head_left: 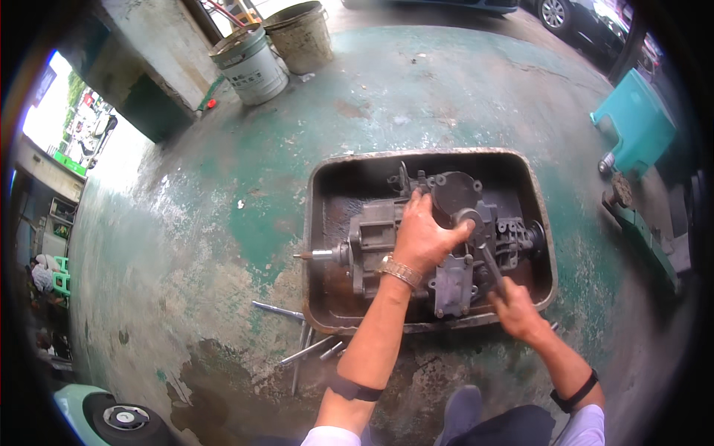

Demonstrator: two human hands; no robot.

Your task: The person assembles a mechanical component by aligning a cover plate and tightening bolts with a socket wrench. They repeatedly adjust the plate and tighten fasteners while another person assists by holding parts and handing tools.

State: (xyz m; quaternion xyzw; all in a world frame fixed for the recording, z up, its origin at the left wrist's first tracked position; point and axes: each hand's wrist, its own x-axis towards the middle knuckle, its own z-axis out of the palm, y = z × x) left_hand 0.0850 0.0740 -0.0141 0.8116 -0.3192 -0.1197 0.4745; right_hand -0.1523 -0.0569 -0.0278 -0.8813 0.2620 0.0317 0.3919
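Observation:
A grey metal gearbox (378, 224) lies in a dark, oily rectangular tray (321, 193) on the floor, its shaft (318, 255) sticking out over the tray's left rim. My left hand (422, 236) rests on top of the housing with fingers spread, beside a round dark cover (457, 192). Its thumb touches the round head of a wrench (489, 260), set at the upper middle of the gearbox. Closed around the lower end of that wrench's handle is my right hand (515, 308), near the tray's front right. The fastener under the wrench head is hidden.
Several metal bars and tools (306, 343) lie on the floor before the tray. Two buckets (253, 67) stand far left, a turquoise stool (636, 119) far right. A green metal stand (643, 238) is at right, a wheeled green object (123, 418) at lower left. Cars (554, 13) are behind.

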